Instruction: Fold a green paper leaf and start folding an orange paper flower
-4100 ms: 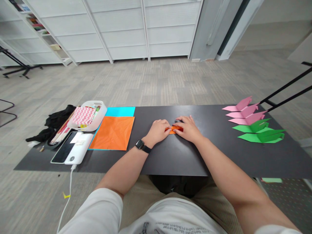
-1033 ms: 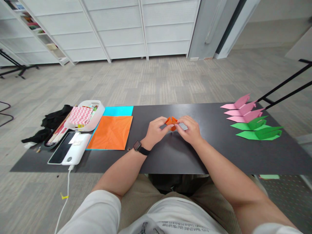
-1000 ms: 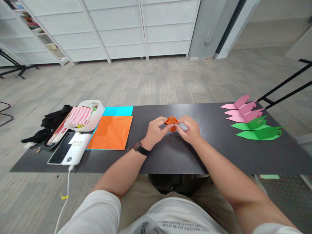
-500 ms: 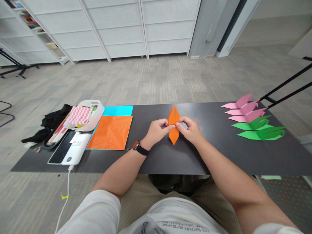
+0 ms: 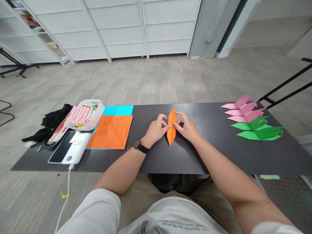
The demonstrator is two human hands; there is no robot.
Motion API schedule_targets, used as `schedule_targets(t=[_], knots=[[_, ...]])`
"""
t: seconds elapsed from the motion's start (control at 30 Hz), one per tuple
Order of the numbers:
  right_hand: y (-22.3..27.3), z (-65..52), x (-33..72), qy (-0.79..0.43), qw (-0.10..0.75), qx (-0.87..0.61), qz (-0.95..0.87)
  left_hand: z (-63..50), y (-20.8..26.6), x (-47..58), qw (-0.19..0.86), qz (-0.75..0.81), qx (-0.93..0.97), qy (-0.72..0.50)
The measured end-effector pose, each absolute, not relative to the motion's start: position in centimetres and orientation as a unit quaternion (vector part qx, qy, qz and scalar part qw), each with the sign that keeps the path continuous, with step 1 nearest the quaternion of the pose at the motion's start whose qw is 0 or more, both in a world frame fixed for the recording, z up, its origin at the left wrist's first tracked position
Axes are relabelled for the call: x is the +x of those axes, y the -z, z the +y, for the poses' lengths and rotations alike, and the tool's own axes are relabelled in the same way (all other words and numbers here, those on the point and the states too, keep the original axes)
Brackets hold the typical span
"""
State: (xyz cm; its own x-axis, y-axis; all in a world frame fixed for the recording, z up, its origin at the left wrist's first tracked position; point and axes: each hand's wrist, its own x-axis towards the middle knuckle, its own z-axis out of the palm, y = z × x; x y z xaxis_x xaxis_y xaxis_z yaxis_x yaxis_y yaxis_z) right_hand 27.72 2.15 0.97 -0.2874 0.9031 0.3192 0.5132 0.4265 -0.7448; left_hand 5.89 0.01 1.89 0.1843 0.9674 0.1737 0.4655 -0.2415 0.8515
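Between my hands is a folded piece of orange origami paper (image 5: 171,133), a long narrow diamond with a slit running down from its far tip. My left hand (image 5: 158,128) pinches its left edge, thumb on the upper face. On the opposite edge, my right hand (image 5: 187,127) grips it with the thumb near the middle and the index finger by the far part. Both hands are just over the dark table (image 5: 156,159); whether the paper touches the surface I cannot tell.
Orange sheets (image 5: 110,131) lie over blue paper (image 5: 119,110) on the left, beside a white basket (image 5: 96,118), a phone (image 5: 62,148) and a cabled white power bank (image 5: 76,149). Folded pink figures (image 5: 243,109) and green figures (image 5: 260,133) stand at the right.
The orange folded paper has turned slightly, its near tip swinging left. My right hand has shifted a little left, its index finger now further up the paper's edge.
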Motion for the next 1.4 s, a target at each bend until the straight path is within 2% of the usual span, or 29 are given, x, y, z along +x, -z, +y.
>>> schedule_targets(t=[0.23,0.5,0.83,1.13,1.4], knots=[[0.1,2.8,28.1,-0.116,0.275,-0.454,-0.84,-0.1,-1.5,5.8,0.255,0.496,0.78,-0.284],[0.3,2.7,27.8,-0.057,0.257,-0.432,-0.863,0.3,-1.6,5.2,0.083,0.455,0.854,-0.236],[0.8,3.1,28.0,-0.064,0.227,-0.422,-0.875,0.7,-0.3,4.9,0.109,0.442,0.871,-0.184],[0.2,3.2,28.4,-0.091,0.149,-0.436,-0.883,0.3,-2.3,4.5,0.128,0.438,0.885,-0.098],[-0.5,2.5,28.2,-0.106,0.154,-0.443,-0.877,0.1,-2.4,4.1,0.152,0.445,0.877,-0.096]])
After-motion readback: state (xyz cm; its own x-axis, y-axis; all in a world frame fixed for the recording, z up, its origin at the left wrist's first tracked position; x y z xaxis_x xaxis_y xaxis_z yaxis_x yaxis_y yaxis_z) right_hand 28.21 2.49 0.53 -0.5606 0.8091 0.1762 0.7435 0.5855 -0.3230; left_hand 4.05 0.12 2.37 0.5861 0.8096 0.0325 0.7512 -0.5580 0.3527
